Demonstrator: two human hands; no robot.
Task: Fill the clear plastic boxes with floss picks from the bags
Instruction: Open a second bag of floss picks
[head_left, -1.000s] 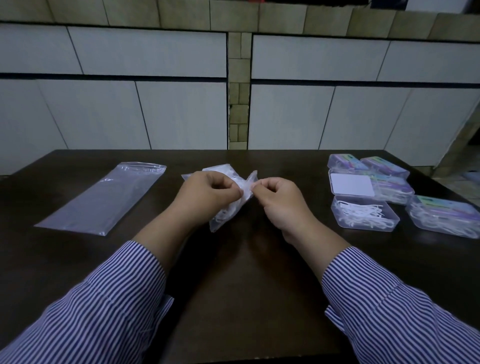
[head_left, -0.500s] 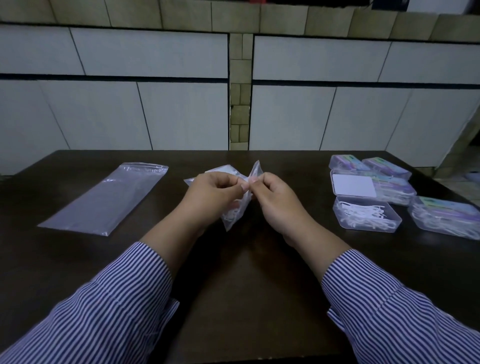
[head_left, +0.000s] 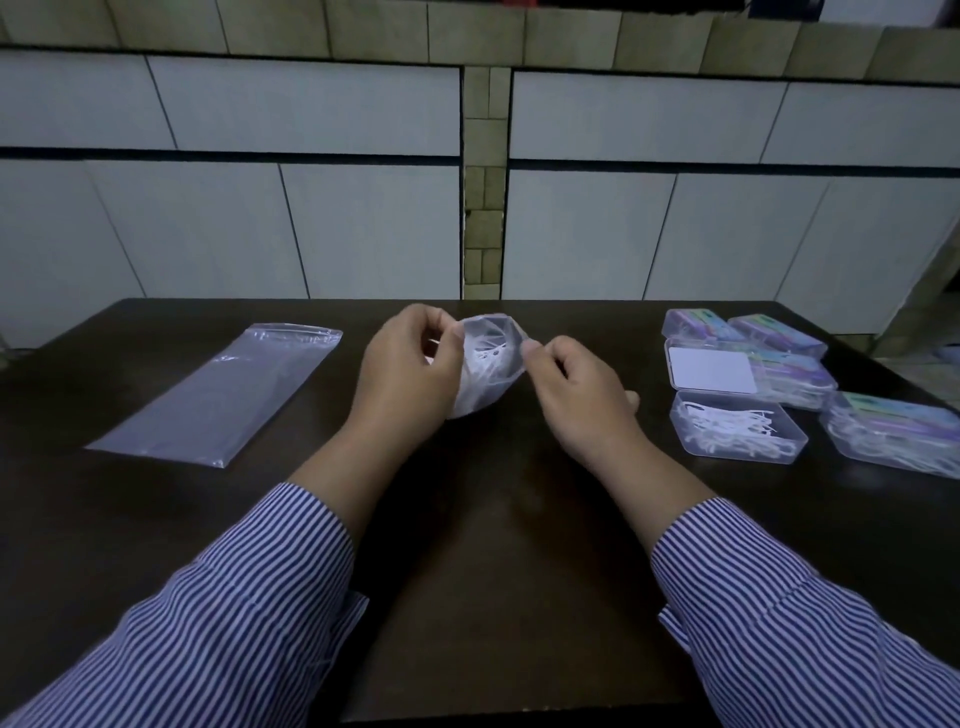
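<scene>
Two hands are working over the dark wooden tabletop (head_left: 483, 545), and both are mine. Toward its left edge a flat, empty, clear plastic zip bag (head_left: 218, 395) is lying slantwise, well apart from everything else. Near the middle of the far edge my left hand (head_left: 410, 374) is pinching one lip of a small clear plastic bag of white floss picks (head_left: 488, 364) between thumb and curled fingers. Just right of it, my right hand (head_left: 576, 395) is pinching the opposite lip with thumb and forefinger, the other fingers curled in loosely. Between them the bag's mouth is gaping into a rounded opening, and the white picks are showing inside.

Toward the right edge an open clear rectangular plastic box (head_left: 737, 434), part filled with loose white picks, is sitting with its white-lined lid (head_left: 711, 370) lying open behind it. Closed clear boxes with coloured labels (head_left: 893, 441) are clustered behind and beside it, near the far right corner.

I am judging that I am on the bag-opening step, with pouring not yet begun. The next move is calling for me to carry the bag over the open box, keep the mouth wide, and tip it slowly so the light, tangling picks are falling inside the rim and not scattering across the tabletop.
</scene>
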